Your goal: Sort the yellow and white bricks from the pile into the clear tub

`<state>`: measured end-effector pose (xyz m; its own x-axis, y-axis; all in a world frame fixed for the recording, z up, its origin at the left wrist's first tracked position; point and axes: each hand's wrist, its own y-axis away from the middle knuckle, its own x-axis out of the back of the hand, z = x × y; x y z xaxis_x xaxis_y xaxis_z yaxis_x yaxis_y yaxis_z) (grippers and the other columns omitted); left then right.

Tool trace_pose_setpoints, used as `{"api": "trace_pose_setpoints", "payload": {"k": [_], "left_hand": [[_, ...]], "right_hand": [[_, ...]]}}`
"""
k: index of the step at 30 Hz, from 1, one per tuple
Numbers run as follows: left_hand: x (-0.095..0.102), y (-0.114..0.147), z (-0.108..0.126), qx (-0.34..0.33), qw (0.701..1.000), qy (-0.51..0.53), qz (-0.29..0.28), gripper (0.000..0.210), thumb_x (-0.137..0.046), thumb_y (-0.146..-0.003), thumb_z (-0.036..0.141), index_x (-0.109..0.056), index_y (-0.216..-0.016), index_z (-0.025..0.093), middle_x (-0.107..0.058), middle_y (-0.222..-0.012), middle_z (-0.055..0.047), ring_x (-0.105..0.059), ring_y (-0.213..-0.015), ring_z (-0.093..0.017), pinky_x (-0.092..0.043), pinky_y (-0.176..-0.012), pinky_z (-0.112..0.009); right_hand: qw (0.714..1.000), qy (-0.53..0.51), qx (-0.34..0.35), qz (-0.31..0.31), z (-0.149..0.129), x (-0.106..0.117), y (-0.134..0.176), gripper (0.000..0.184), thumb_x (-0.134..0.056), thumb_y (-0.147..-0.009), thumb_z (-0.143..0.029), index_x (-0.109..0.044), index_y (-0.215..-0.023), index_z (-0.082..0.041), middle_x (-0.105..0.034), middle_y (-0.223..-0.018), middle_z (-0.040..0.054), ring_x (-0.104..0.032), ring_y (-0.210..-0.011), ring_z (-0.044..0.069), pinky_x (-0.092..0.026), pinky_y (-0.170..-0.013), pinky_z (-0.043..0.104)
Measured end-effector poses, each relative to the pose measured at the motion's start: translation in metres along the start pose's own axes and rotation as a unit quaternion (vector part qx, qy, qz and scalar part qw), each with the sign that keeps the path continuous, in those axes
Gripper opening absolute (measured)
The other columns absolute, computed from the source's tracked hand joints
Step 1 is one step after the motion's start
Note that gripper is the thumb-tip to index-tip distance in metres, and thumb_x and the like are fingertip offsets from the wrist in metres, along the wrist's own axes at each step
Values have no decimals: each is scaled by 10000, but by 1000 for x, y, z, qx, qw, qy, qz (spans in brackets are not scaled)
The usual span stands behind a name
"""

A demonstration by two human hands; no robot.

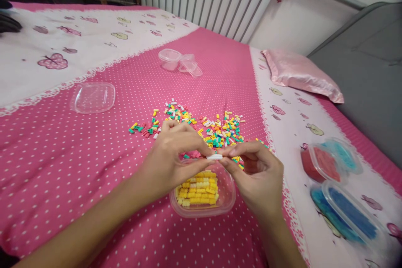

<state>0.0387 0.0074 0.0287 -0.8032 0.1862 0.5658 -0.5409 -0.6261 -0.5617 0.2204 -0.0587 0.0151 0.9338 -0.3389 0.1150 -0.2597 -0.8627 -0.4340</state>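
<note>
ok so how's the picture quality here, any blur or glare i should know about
Head view: the blue container at lower right looks smeared; head view: pale reflections streak the clear lid at left; head view: the white piece at the fingertips of the left hand is bright, with little surface detail; head view: the right-hand corners darken.

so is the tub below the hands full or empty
The tub is partly full: yellow blocks sit in rows on its left, while bare plastic shows on its right.
</note>
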Motion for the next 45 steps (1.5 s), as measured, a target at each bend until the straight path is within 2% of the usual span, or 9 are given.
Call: {"api": "trace_pose_setpoints", "payload": {"k": [10,16,19,26,32,37,45], "left_hand": [[2,-1,4,1,999,-37,-9,96,-726,-896,281,-694,-814,242,-750,-812,69,-632,-830,-148,-299,-876,-378],[1,1,3,27,999,-31,-3,107,-747,-870,311,-698,-799,248,-747,-793,71,-626,-816,-149,-303,-890,-378],[1,1,4,35,998,-43,-1,93,-726,-888,346,-713,-849,262,-772,-847,61,-633,-845,-161,-311,-881,-380],[1,0,4,-25,998,-11,52,50,-778,-862,281,-729,-868,281,-777,-819,79,-646,-806,-143,-374,-826,-361],[3,0,3,-26,999,7,44,95,-833,-808,270,-739,-821,279,-775,-788,76,-641,-784,-143,-409,-814,-357],[3,0,4,-21,999,7,38,72,-810,-831,285,-739,-821,275,-772,-776,67,-640,-785,-152,-404,-813,-368],[5,-1,4,-64,997,-26,23,60,-753,-890,287,-718,-852,256,-780,-836,57,-638,-836,-151,-370,-838,-357]], "right_hand": [[998,22,24,-56,3,3,-4,186,-767,-820,-135,-769,-921,-292,-788,-885,-18,-735,-831,146,-599,-756,272],[998,26,16,-47,3,2,-4,144,-768,-814,-149,-784,-857,-285,-787,-838,-10,-735,-790,162,-604,-724,293],[999,14,3,-47,2,2,-4,130,-771,-804,-160,-784,-854,-279,-789,-823,-5,-740,-758,167,-610,-695,292],[999,-25,3,-45,-1,3,-4,177,-786,-775,-128,-790,-837,-293,-788,-800,-22,-747,-764,147,-613,-727,257],[998,-27,19,-50,-1,2,-5,206,-783,-778,-103,-789,-834,-301,-781,-795,-34,-738,-781,136,-601,-733,245],[998,-22,21,-56,-1,3,-4,223,-769,-787,-93,-789,-854,-305,-781,-813,-39,-735,-794,128,-599,-746,240],[997,-34,12,-67,-1,2,-4,177,-769,-789,-114,-781,-851,-279,-777,-802,-24,-737,-782,137,-604,-736,248]]}}
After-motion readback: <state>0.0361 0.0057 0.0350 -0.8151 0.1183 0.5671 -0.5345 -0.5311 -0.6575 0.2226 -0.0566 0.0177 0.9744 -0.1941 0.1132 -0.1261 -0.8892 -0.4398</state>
